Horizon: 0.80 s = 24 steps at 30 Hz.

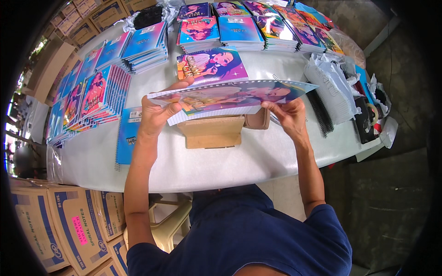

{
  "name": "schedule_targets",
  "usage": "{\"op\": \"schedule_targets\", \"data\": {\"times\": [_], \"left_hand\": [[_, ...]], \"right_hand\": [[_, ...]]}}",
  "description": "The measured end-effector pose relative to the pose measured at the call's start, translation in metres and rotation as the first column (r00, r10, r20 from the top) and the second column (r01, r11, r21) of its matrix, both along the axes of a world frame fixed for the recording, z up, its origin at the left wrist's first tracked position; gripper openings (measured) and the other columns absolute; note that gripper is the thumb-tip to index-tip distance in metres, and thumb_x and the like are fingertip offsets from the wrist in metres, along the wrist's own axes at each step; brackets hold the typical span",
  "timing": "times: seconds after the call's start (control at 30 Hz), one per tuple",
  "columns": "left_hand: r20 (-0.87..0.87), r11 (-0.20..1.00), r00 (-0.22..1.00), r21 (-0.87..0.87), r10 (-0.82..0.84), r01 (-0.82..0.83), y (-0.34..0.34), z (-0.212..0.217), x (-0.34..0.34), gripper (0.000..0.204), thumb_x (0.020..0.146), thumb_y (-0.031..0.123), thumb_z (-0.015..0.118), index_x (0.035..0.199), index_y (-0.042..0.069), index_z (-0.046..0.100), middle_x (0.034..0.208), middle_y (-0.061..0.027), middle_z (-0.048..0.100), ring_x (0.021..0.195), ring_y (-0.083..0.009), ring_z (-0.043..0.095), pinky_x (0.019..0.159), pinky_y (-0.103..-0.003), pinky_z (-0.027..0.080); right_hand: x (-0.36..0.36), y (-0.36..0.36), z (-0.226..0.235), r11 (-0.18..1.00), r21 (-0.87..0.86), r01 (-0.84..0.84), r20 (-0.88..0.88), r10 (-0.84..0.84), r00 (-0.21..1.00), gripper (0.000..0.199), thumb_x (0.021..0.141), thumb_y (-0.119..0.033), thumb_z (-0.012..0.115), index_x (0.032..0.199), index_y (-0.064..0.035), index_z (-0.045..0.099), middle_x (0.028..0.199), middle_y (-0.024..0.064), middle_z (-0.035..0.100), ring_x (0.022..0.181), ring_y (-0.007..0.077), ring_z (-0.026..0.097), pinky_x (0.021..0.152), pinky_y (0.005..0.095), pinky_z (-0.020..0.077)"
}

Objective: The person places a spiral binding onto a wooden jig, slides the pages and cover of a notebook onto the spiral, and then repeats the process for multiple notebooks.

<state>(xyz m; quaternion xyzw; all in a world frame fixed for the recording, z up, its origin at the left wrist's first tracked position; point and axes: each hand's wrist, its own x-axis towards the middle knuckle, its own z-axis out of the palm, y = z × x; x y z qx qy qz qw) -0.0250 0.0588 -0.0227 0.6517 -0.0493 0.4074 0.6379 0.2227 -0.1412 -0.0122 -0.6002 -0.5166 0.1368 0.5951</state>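
Observation:
My left hand [155, 112] and my right hand [289, 117] grip a notebook [239, 97] by its two ends, holding it tilted above the table. It has a colourful illustrated cover, a row of punched holes along its far edge and lined sheets fanning out below on the left. Whether a wire binds that edge I cannot tell. Just beyond it lies a stack of similar purple notebooks [216, 64]. Beneath it, an open brown cardboard piece [212, 133] stands beside a small brown tray [257, 120]. A blue spiral notebook [124, 138] lies by my left forearm.
Stacked notebooks [103, 92] fill the left side, and more stacks [239, 30] line the far side of the white table [221, 172]. Black wire coils [321, 112] and a white paper-wrapped bundle [331, 89] lie right. Cartons [76, 225] and a plastic chair [170, 225] stand below left.

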Motion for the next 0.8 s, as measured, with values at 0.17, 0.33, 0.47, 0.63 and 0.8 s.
{"op": "schedule_targets", "data": {"times": [0.17,0.33,0.47,0.63,0.8], "left_hand": [[-0.032,1.000,0.999,-0.025,0.009,-0.010,0.003,-0.008,-0.006,0.027,0.082,0.009,0.071,0.109,0.008,0.069,0.123,-0.0192,0.061,0.121,-0.0332,0.054,0.099,-0.047,0.045],[-0.098,0.994,0.990,0.064,0.100,-0.094,-0.008,0.011,-0.001,0.033,0.083,0.019,0.072,0.110,0.000,0.068,0.117,-0.0186,0.064,0.114,-0.0266,0.058,0.092,-0.036,0.049],[-0.400,0.990,0.906,0.062,0.138,-0.123,0.010,-0.029,-0.019,0.045,0.083,0.026,0.074,0.115,-0.005,0.064,0.111,-0.0137,0.066,0.104,-0.0157,0.059,0.086,-0.028,0.047],[-0.445,0.975,0.870,0.029,0.211,-0.221,-0.011,-0.054,-0.018,0.054,0.084,0.023,0.073,0.127,-0.005,0.055,0.109,-0.0098,0.067,0.097,-0.0120,0.058,0.087,-0.027,0.044],[-0.510,0.977,0.835,0.147,0.208,-0.153,0.001,-0.053,-0.026,0.075,0.081,0.023,0.076,0.142,0.002,0.038,0.127,-0.0141,0.058,0.106,-0.0157,0.056,0.095,-0.031,0.042]], "right_hand": [[-0.007,-0.005,-0.012,1.000,0.004,-0.002,0.033,0.002,0.999,0.015,0.083,-0.011,0.073,0.093,-0.0008,0.072,0.078,0.0026,0.071,0.070,0.0065,0.059,0.066,0.0243,0.0487],[-0.008,-0.004,-0.015,1.000,0.004,0.017,-0.063,-0.016,0.998,0.014,0.085,-0.011,0.072,0.092,0.0001,0.072,0.077,0.0017,0.070,0.070,0.0060,0.059,0.066,0.0235,0.0487],[-0.011,-0.003,-0.042,0.988,-0.149,-0.052,-0.257,0.012,0.966,0.015,0.087,-0.013,0.070,0.087,0.0018,0.070,0.082,0.0024,0.068,0.079,0.0064,0.059,0.066,0.0214,0.0469],[-0.012,-0.009,-0.077,0.947,-0.321,-0.003,0.098,0.036,0.994,0.020,0.089,-0.012,0.066,0.105,0.0006,0.062,0.085,0.0057,0.066,0.079,0.0111,0.060,0.070,0.0254,0.0491],[-0.008,-0.012,-0.072,0.906,-0.413,-0.095,-0.019,0.095,0.995,0.036,0.085,-0.015,0.070,0.115,-0.0001,0.056,0.095,0.0099,0.064,0.088,0.0191,0.063,0.079,0.0331,0.0505]]}}
